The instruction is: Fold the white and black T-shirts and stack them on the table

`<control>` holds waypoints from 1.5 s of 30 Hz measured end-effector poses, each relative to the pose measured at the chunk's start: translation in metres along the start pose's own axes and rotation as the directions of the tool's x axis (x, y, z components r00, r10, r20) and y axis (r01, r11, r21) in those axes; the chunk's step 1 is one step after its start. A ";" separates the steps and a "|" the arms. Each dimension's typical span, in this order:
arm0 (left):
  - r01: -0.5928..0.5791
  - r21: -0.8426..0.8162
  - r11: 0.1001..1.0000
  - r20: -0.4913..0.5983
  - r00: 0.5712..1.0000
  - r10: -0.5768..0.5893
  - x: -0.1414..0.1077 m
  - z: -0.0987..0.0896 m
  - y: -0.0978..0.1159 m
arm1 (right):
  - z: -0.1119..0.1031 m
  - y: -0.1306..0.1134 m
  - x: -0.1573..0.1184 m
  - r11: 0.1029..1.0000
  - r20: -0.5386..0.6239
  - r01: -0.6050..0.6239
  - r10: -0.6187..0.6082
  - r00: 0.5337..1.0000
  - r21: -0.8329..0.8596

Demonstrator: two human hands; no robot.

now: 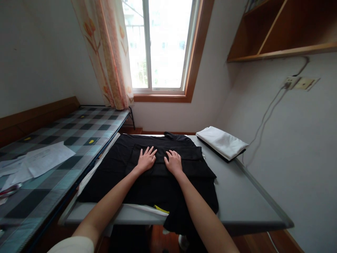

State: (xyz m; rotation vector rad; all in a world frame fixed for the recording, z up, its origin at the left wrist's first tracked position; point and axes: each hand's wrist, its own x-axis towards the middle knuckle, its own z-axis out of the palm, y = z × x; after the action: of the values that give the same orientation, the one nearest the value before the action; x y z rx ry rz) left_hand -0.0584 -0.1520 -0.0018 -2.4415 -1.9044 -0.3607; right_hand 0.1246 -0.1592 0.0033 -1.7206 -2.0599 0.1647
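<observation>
A black garment (110, 181) lies spread over the table, one part hanging past the front edge. On it rests a folded black cloth (189, 154); I cannot tell whether it belongs to the same garment. My left hand (146, 159) presses on this fold, palm down with fingers spread. Beside it, my right hand (173, 162) also lies on the fold, fingers stretched forward. White fabric (139, 208) peeks out under the black garment at the front and left, and a small yellow piece (161, 209) shows at the front edge.
The grey table (244, 189) stands against the right wall. At its back right lies a folded white cloth (222, 142) over something black. To the left is a bed with a checked mattress (86, 130) and papers (47, 158). A shelf (284, 49) hangs at upper right, near a wall socket (292, 82) with cables.
</observation>
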 end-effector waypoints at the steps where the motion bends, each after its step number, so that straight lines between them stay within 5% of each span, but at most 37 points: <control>1: 0.004 -0.002 1.000 -0.005 1.000 -0.004 0.000 0.000 0.000 | 0.000 0.000 0.000 1.000 0.001 0.000 0.000 1.000 0.000; 30: 0.064 -0.027 0.998 -0.038 0.997 -0.065 0.001 -0.003 0.005 | -0.001 0.000 0.000 1.000 0.006 0.000 0.000 1.000 -0.006; 37: 0.020 -0.129 0.991 -0.146 0.989 -0.039 -0.002 -0.016 -0.004 | -0.001 0.000 0.000 1.000 0.007 0.005 -0.005 1.000 -0.011; 45: -0.031 -0.043 0.999 -0.025 0.999 0.030 -0.004 -0.003 -0.005 | -0.002 0.000 0.000 1.000 0.013 0.001 -0.001 1.000 -0.012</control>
State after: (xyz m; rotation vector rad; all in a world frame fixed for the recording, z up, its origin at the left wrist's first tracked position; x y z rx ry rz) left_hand -0.0642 -0.1553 -0.0002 -2.4777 -1.8678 -0.4324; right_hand 0.1252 -0.1595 0.0055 -1.7294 -2.0752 0.1639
